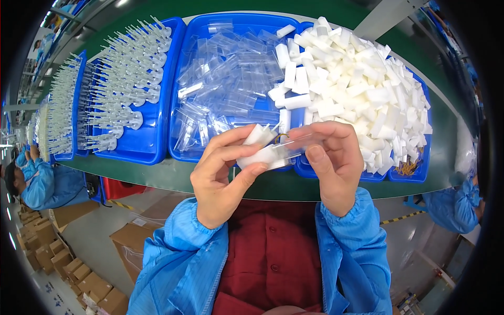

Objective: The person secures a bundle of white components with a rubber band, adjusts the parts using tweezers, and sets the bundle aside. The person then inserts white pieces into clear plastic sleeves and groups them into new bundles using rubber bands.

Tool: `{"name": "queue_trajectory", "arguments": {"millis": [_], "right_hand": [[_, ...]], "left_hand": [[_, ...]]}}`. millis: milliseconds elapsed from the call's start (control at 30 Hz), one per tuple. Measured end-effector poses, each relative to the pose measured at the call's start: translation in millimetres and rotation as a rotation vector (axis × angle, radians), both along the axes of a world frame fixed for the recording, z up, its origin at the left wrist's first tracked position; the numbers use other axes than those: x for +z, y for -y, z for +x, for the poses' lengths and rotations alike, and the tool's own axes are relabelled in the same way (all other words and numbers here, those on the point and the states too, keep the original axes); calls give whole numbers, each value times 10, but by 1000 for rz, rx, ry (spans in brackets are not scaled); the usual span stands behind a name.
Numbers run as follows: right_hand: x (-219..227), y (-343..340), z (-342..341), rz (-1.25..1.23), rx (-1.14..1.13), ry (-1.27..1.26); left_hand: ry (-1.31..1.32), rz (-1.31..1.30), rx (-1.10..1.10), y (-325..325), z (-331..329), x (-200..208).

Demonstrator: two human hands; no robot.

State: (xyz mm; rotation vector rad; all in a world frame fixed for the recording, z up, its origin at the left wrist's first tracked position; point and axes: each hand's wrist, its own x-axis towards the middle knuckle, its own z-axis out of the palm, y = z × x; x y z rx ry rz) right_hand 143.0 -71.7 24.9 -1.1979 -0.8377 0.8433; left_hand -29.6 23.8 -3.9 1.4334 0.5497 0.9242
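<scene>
Between the fingers of my left hand [220,173] are two white pieces: an upper white block [256,135] and a lower, rounder white piece [262,156]. A thin pale stem shows beside the upper one. My right hand [338,163] pinches a clear plastic sleeve [300,146] between thumb and fingers. The sleeve's left end meets the lower white piece; whether the piece sits inside it, I cannot tell. Both hands are over the near edge of the blue trays. A small yellowish loop [281,138] shows between the hands, partly hidden.
A blue tray [175,105] of clear sleeves stands ahead. White blocks [362,89] are heaped right of it, beside thin orange-yellow strands [408,167]. Leftward, trays hold white stemmed parts [131,79]. Blue-sleeved people [44,184] work at both sides. Cartons [63,260] lie on the floor.
</scene>
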Motion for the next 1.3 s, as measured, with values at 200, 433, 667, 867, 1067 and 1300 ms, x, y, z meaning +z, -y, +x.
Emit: {"name": "queue_trajectory", "arguments": {"millis": [200,433,667,867,1067,1300], "right_hand": [[-97,55,-80,48,-65,41],[-117,98,-159,20,-107,-41],[-278,165,-80,84,-81,231],[-158,166,5,-3,-24,29],[-272,121,11,50,-9,287],[-121,109,74,0,-34,8]], "left_hand": [[-79,159,-37,25,-2,-41],[-45,119,37,58,24,47],[-236,316,-121,-18,-16,106],[-264,405,-35,29,12,115],[-309,514,29,67,35,123],[-26,85,-51,36,-76,64]]}}
